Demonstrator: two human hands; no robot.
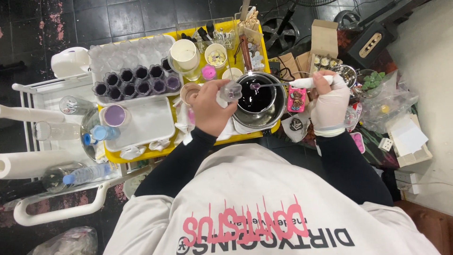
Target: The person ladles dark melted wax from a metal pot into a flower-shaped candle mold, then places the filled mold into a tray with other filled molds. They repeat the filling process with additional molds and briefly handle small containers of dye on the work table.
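My left hand (212, 108) holds a small clear plastic cup (231, 90) at the left rim of a metal bowl (278, 106) full of dark liquid. My right hand (329, 104), in a white glove, grips the white handle of a spoon (283, 85) whose tip reaches over the dark liquid, close to the cup. The bowl stands at the right end of a yellow tray (155, 153).
A white rack (134, 75) holds several small cups, some filled with dark purple liquid. A white tray (148, 123), a purple-lidded cup (114, 115), paper cups (184, 54), water bottles (87, 174) and a paper roll lie left. Boxes and bags crowd the right.
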